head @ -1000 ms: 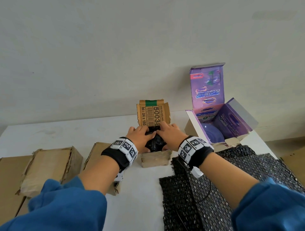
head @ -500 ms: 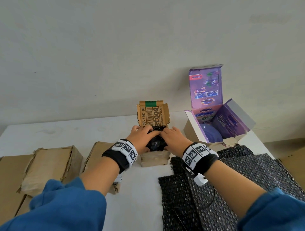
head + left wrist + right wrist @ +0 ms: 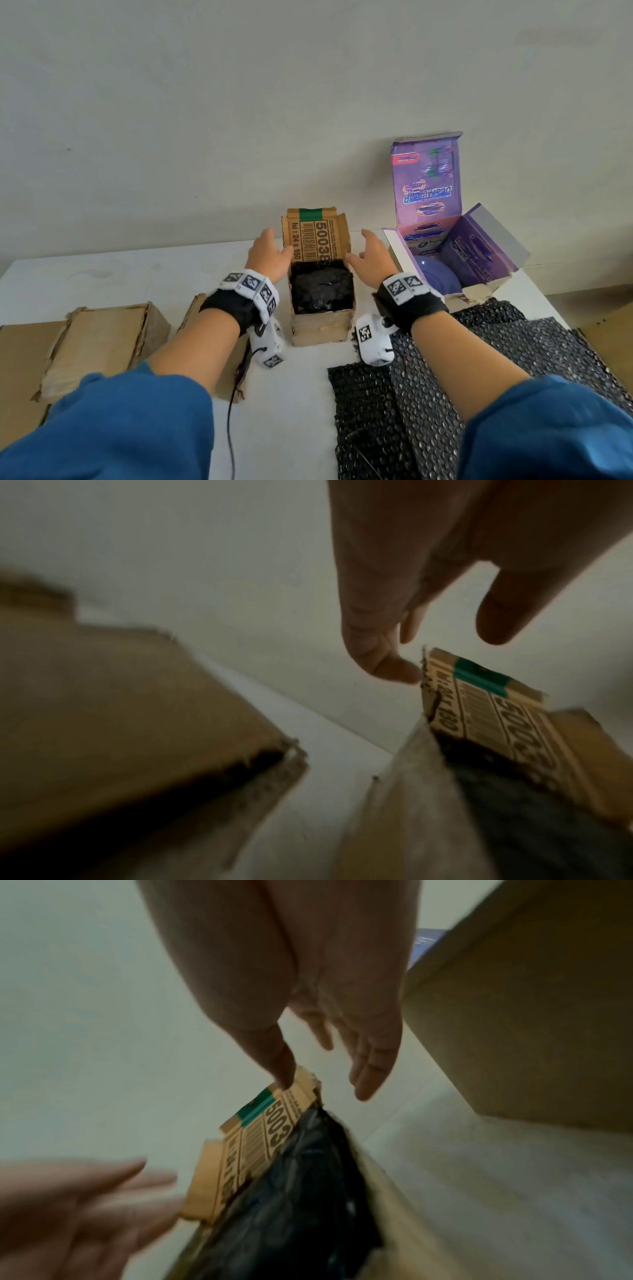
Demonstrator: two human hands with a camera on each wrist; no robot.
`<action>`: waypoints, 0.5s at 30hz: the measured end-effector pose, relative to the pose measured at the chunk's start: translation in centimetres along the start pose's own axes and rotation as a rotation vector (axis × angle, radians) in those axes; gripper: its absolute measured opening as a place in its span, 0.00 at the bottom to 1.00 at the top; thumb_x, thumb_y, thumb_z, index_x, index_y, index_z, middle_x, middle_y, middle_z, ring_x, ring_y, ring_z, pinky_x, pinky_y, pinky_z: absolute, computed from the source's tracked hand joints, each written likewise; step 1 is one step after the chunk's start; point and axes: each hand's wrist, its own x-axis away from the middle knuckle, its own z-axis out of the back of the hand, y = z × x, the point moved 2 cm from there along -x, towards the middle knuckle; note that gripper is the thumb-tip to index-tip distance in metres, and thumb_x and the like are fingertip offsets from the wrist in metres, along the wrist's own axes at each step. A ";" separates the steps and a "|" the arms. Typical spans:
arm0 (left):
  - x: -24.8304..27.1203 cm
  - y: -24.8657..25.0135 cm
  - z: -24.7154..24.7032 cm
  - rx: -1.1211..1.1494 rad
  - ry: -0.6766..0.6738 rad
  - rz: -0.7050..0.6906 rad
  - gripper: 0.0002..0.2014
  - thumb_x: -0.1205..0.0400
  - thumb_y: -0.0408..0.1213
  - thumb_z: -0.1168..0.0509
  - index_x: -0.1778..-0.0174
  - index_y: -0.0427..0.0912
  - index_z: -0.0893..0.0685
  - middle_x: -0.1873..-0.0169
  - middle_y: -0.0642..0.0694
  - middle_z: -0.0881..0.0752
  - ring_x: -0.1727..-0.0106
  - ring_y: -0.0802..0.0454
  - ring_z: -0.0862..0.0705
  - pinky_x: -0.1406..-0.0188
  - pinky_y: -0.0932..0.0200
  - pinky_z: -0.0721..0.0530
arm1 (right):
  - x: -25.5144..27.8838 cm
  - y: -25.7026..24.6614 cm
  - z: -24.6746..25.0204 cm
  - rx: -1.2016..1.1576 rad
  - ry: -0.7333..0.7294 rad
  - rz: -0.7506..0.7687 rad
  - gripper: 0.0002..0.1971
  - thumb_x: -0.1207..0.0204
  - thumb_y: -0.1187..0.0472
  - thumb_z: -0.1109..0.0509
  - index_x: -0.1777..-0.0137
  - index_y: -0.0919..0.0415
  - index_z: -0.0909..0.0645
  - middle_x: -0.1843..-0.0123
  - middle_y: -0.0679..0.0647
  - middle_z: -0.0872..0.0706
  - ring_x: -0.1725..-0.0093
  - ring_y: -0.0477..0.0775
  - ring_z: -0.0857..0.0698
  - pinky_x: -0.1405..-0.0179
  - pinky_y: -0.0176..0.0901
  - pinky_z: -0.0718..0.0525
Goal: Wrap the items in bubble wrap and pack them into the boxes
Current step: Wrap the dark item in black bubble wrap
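A small brown cardboard box (image 3: 322, 325) stands open at the table's middle, its printed lid flap (image 3: 315, 240) upright at the back. A bundle wrapped in black bubble wrap (image 3: 322, 286) fills it. My left hand (image 3: 269, 253) hovers at the box's left side, fingers straight, its thumb at the flap's left edge. My right hand (image 3: 370, 257) hovers at the right side, fingers spread, thumb near the flap's right edge. In the left wrist view the flap (image 3: 486, 710) lies just beyond my fingertips (image 3: 394, 669). The right wrist view shows the black bundle (image 3: 294, 1191) below my fingers (image 3: 369, 1069).
An open purple printed box (image 3: 455, 253) with a bluish round object (image 3: 435, 279) inside stands to the right. Black bubble wrap sheets (image 3: 445, 377) cover the near right of the white table (image 3: 137, 274). Closed brown boxes (image 3: 102, 342) lie at the left.
Both hands have lifted off the black bundle, which now sits down in the box, and have moved apart to either side of the upright flap.
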 end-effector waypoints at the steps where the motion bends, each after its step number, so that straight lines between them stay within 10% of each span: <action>1: -0.3 -0.1 0.0 0.088 -0.085 0.082 0.27 0.15 0.43 0.43 0.22 0.37 0.39 0.27 0.39 0.28 0.31 0.41 0.25 0.32 0.49 0.26 | -0.4 0.2 -0.3 -0.060 -0.052 -0.039 0.34 0.20 0.59 0.34 0.18 0.63 0.46 0.22 0.63 0.31 0.26 0.62 0.28 0.26 0.59 0.29; 5: 0.4 0.5 0.3 0.474 -0.127 0.126 0.18 0.12 0.46 0.51 0.32 0.41 0.28 0.38 0.42 0.20 0.43 0.47 0.18 0.39 0.52 0.20 | -0.5 0.2 -0.2 -0.248 -0.063 -0.047 0.28 0.16 0.60 0.41 0.18 0.63 0.43 0.33 0.63 0.20 0.32 0.61 0.21 0.30 0.57 0.24; 10: 1.9 0.0 -0.5 0.514 -0.122 0.104 0.26 0.12 0.54 0.58 0.26 0.43 0.28 0.41 0.39 0.18 0.42 0.46 0.18 0.38 0.52 0.21 | 1.7 -0.2 0.5 -0.531 -0.092 -0.034 0.20 0.12 0.52 0.53 0.32 0.61 0.25 0.43 0.61 0.17 0.48 0.53 0.18 0.59 0.35 0.20; 15: 2.7 -0.4 -1.0 0.389 -0.097 0.027 0.32 0.16 0.62 0.61 0.29 0.46 0.25 0.41 0.41 0.16 0.40 0.47 0.18 0.31 0.43 0.25 | 2.4 -0.1 0.9 -0.570 -0.088 -0.055 0.26 0.14 0.43 0.53 0.37 0.60 0.22 0.42 0.59 0.15 0.46 0.53 0.16 0.50 0.41 0.19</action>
